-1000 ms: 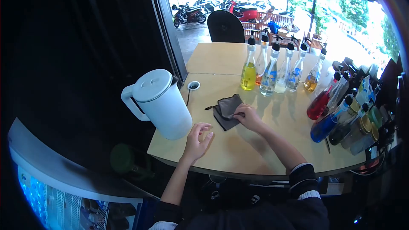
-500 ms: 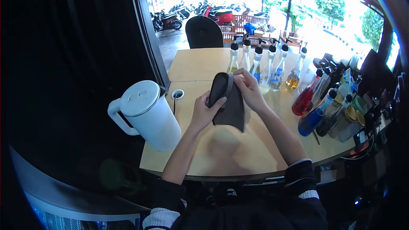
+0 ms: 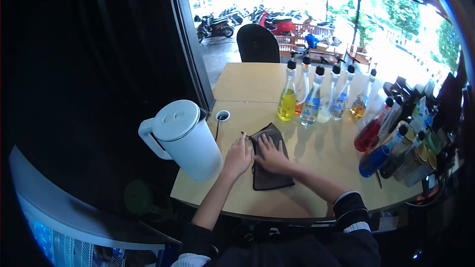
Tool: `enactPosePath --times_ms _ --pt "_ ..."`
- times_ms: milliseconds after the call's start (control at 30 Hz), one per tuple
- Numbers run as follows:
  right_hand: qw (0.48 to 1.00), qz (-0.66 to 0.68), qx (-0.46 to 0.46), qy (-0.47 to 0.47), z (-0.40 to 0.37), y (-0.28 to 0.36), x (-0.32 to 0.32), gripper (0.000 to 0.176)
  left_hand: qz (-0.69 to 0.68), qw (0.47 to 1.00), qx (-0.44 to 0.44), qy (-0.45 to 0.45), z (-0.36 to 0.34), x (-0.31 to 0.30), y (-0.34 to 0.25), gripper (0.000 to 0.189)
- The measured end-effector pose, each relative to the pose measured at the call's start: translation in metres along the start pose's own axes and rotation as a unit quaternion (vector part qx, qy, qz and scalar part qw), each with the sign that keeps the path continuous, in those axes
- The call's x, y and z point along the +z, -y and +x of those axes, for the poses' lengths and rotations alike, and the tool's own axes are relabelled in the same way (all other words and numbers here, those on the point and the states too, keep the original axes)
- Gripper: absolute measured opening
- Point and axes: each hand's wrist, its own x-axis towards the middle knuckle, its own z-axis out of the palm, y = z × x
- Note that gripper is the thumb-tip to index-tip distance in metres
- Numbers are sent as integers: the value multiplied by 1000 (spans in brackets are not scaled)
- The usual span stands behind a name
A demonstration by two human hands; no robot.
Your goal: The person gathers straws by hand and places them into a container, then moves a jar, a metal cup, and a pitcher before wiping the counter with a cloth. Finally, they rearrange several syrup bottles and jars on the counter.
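Note:
A dark brown-grey cloth (image 3: 272,180) with black edging lies folded on the pale wooden table (image 3: 242,81). My right hand (image 3: 271,157) rests flat on its upper middle, fingers spread and pointing away from me. Along the cloth's left edge is my left hand (image 3: 238,157), its fingers stretched forward. A small dark corner of cloth shows just past those fingertips. My left hand's palm side is hidden.
On the left stands a white lidded pitcher (image 3: 190,143), beside a cable hole (image 3: 222,116). Several pump bottles (image 3: 310,106) line the back right. A red bottle (image 3: 367,136), a blue bottle (image 3: 373,163) and cups (image 3: 418,165) crowd the right edge. A black chair (image 3: 257,44) stands beyond.
The cloth, held up and folded between both hands before, now lies on the table. Both hands have lowered, and my right hand has opened flat over it. The view has shifted slightly.

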Motion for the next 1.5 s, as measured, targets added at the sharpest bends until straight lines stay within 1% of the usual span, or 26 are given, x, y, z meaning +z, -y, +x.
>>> enactPosePath --times_ms 67,100,133,200,267,367,400,467,533,633,667,733,767,833,867,933,1000,1067,1133,1200,1233,1267,1333,1367,1433,1500 --pt "999 -34 -29 -23 10 5 8 70 23 1000 -13 5 -4 -1 -1 53" --pt "998 -34 -45 -20 22 1 8 69 19 999 20 -30 -4 9 9 51" --pt "997 -34 -60 -17 36 -5 7 69 21 999 15 -31 -6 11 9 51" --pt "995 -22 -85 -35 63 -14 5 64 4 1000 16 -18 -4 15 10 48" --pt "991 -34 -122 -44 90 -22 6 59 -15 999 22 -37 -2 13 9 43" --pt "987 11 -154 -37 144 -25 7 54 -32 999 -29 3 3 6 9 43" --pt "986 11 -159 -53 166 -25 11 51 -32 999 -31 6 2 9 13 43" --pt "986 6 -158 -57 212 -23 16 49 60 996 60 -29 1 15 22 44" --pt "989 -2 -134 -64 258 -15 24 48 52 998 39 -14 2 13 23 45" --pt "989 -11 -138 -42 292 -1 30 49 4 1000 0 13 4 13 19 46" --pt "990 -12 -136 -38 292 -7 30 49 19 1000 4 10 3 11 17 45" --pt "982 -22 -176 -57 283 -24 25 50 30 999 9 11 2 9 18 45" --pt "991 -59 -97 -66 275 -39 17 52 30 999 8 16 3 8 18 44" --pt "982 -56 130 -123 265 -69 10 59 28 999 5 20 2 9 18 44" --pt "982 -57 129 -123 262 -77 15 59 38 999 9 12 1 11 20 44" --pt "960 -84 210 -167 246 -81 23 62 44 999 13 6 1 13 21 43" --pt "973 -93 141 -158 213 -58 31 63 27 999 -9 -21 2 10 20 36" --pt "989 -90 -76 -87 167 -40 23 61 0 999 -20 -35 4 3 13 32" --pt "979 -31 -197 -47 146 -43 15 60 -21 998 -32 -53 7 -1 12 28" --pt "986 -31 -119 -115 169 -56 22 58 -13 996 2 -83 6 1 12 19" --pt "991 -34 -27 -123 181 -58 18 59 -9 997 2 -81 5 0 11 19" --pt "991 -32 -29 -126 190 -54 19 59 -3 995 20 -98 6 -2 10 18" --pt "980 -83 119 -137 209 -39 31 61 3 992 36 -117 8 -7 6 16" --pt "978 -88 115 -152 210 -33 40 62 -26 990 39 -134 8 -11 1 16" --pt "987 -85 18 -139 187 -11 44 62 -56 986 42 -154 6 -13 -3 16" --pt "984 -65 -103 -128 149 5 46 61 -102 957 170 -210 2 -15 3 16"
